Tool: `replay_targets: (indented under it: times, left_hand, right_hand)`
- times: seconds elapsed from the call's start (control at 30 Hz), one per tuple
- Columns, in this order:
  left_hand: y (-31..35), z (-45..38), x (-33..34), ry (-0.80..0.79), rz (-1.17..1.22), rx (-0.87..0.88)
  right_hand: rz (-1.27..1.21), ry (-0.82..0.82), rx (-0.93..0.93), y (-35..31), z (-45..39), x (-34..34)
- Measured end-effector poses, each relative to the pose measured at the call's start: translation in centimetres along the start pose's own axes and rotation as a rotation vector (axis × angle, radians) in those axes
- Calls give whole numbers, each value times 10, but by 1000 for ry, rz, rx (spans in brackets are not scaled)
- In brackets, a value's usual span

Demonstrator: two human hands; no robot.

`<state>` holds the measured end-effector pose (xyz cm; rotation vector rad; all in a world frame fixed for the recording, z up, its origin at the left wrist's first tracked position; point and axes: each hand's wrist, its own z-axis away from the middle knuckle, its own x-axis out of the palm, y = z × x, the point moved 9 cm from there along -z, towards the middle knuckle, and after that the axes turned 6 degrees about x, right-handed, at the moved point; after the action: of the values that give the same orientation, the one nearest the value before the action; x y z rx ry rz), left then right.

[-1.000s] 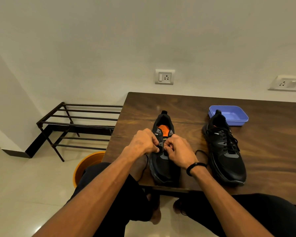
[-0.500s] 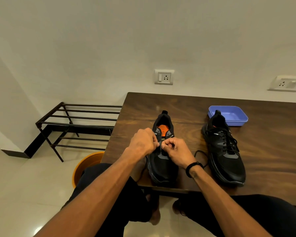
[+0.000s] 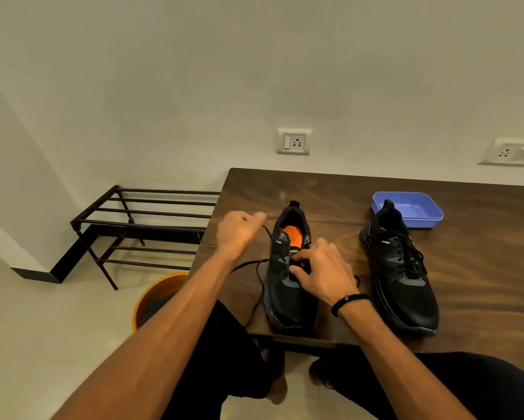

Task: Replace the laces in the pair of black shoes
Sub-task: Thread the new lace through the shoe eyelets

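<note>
Your left hand [image 3: 239, 230] pinches the black lace [image 3: 256, 268], drawn out leftward from the near shoe [image 3: 288, 298] on the counter [image 3: 482, 283]; your right hand [image 3: 321, 272] curls over its eyelets, fingers gripping there; the laced shoe [image 3: 401, 274] stands beside, touching the blue tray [image 3: 418, 209].

There is one view only, from a camera worn on the person's head, above and behind both forearms, facing forward and steeply down. It sits close: the arms run in from the bottom edge, and the left hand [image 3: 239, 230] and right hand [image 3: 323, 272] meet near the frame's middle. Beyond them the wooden table [image 3: 330, 189] reaches to the wall, where a wall socket [image 3: 294, 141] marks how far the wide lens takes in. Straight edges bow towards the frame's borders.
</note>
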<state>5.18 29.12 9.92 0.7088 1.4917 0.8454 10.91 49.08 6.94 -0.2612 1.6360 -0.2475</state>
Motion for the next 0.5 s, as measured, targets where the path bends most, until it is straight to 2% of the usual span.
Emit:
replay_targets:
  times: [0.13,0.2,0.23,0.3,0.4,0.5]
  left_hand:
    - [-52,6,-69,528,755,-324]
    - [-71,20,-82,710,970,-415]
    - [-74,22,-85,727,952,-416]
    - [-65,10,-86,603,618,-251]
    - [-19,-3,-36,68,65,138]
    - [-1,7,22,-368,-189,311]
  right_hand:
    - [-95,-2,-4,3,1,-6]
    - [-205,-42,14,9,-1,-5]
    - [-233,-66,16,11,-2,-6]
    - [-224,-115,-1,11,-3,-8]
    - [-224,-149,-3,9,-3,-12]
    - [-214,-131,-5,10,-1,-10]
